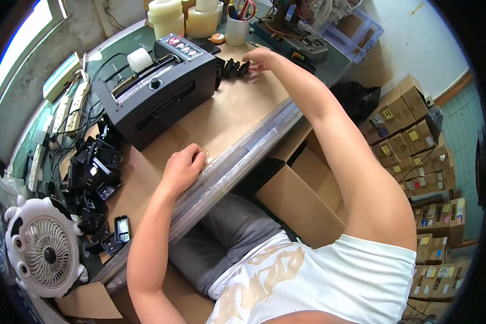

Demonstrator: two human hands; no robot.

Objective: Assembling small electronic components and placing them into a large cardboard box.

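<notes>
Small black pieces (235,69) lie in a row on the counter (248,105) at the upper centre of the frame, just right of a dark boxy machine (162,102). The right hand (259,58) reaches to the row's right end; at this size I can't tell whether its fingers are clamped on a piece. Near the frame's centre, the left hand (183,168) rests by the front edge, fingers curled, their grip hidden.

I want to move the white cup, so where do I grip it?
Probably grip the cup round its bare wall: it stands upright, scissors poking from its top. Come from the near right; an orange disc sits at its left.
</notes>
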